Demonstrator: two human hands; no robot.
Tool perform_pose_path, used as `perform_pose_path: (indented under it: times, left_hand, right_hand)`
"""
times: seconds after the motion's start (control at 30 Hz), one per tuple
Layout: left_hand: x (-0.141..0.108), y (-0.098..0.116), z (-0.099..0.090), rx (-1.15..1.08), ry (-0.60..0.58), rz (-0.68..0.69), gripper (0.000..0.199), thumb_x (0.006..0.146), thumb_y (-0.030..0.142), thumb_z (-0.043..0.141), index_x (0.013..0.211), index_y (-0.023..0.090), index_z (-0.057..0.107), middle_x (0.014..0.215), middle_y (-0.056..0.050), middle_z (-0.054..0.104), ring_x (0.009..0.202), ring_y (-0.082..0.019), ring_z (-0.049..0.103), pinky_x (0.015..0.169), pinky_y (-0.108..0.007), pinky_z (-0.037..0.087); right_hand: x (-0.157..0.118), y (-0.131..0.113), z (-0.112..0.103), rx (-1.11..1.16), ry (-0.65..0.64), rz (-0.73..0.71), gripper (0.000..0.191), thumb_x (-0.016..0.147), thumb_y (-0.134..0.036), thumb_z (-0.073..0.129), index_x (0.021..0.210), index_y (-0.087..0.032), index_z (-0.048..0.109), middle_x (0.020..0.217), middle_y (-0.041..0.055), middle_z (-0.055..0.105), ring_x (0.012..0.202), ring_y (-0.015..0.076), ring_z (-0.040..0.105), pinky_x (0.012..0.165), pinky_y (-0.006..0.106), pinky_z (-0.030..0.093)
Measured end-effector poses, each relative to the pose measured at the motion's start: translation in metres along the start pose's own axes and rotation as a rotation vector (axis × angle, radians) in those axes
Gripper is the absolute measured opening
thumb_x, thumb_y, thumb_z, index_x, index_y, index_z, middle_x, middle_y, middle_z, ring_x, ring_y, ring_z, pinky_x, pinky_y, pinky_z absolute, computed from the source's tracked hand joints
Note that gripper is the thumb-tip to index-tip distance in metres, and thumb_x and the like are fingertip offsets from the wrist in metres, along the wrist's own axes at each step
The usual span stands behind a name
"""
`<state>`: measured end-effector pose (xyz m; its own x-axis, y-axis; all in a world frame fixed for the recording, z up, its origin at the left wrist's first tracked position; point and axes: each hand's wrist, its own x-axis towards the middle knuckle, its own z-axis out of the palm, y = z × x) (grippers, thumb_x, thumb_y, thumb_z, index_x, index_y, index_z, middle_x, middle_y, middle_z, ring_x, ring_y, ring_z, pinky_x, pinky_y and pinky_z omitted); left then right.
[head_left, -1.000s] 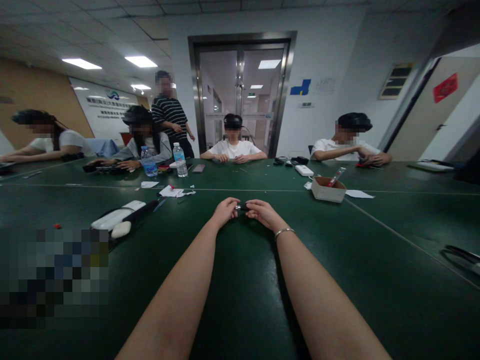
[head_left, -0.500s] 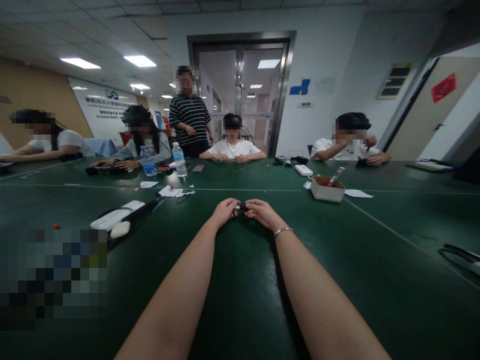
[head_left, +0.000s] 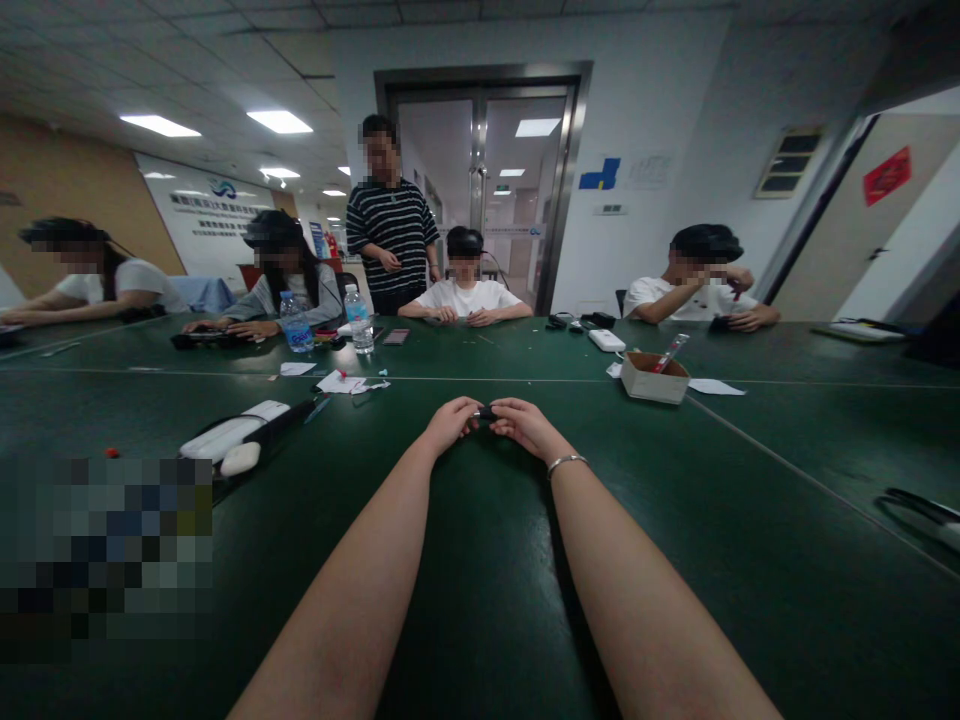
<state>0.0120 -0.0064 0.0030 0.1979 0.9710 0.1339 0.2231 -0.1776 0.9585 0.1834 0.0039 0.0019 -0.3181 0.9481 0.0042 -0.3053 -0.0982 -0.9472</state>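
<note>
A small black object with a silvery part spans the gap between my two hands, just above the green table. My left hand pinches its silvery end between thumb and fingers. On the other side, my right hand has its fingers closed on the black end; a silver bracelet circles that wrist. Much of the object is covered by my fingertips, so its exact kind cannot be made out.
To the left lie a white power bank with a cable and a small white piece. Two water bottles stand beyond torn paper. An open box sits right of my hands. Several people sit across the table; one person stands.
My hands stay almost in place; slightly less of the silvery part shows between them. The standing person across the table has shifted to the right and leans closer to the seated person.
</note>
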Motion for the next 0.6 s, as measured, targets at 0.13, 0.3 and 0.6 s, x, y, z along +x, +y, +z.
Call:
perform_pose_path:
  times: [0.13,0.3,0.6]
  left_hand:
    - [0.0006,-0.0006,0.0001,-0.019,0.003,0.003,0.025,0.080,0.027,0.046,0.098,0.014,0.059,0.061,0.001,0.053,0.048,-0.008,0.045,0.045,-0.017,0.033]
    - [-0.0019,0.0038,0.0000,-0.027,0.020,-0.028,0.025,0.078,0.023,0.046,0.098,0.016,0.059,0.065,0.000,0.055,0.049,-0.008,0.047,0.045,-0.017,0.033]
    - [-0.0047,0.0082,-0.0003,-0.019,0.007,-0.051,0.027,0.076,0.016,0.044,0.099,0.013,0.059,0.065,-0.001,0.056,0.051,-0.008,0.047,0.047,-0.017,0.035]
  right_hand:
    - [0.0010,0.0009,-0.0007,0.000,-0.003,0.001,0.009,0.078,-0.004,0.064,0.083,-0.010,0.060,0.071,0.0065,0.064,0.054,0.0126,0.063,0.049,0.017,0.052]
    - [0.0012,0.0008,-0.0012,0.003,-0.010,-0.002,0.009,0.078,-0.004,0.063,0.084,-0.010,0.060,0.069,0.0061,0.064,0.054,0.0130,0.063,0.049,0.017,0.052]
    - [0.0008,0.0008,-0.0019,-0.004,-0.009,-0.003,0.011,0.078,-0.004,0.062,0.086,-0.009,0.059,0.072,0.0079,0.064,0.055,0.0134,0.064,0.050,0.017,0.053]
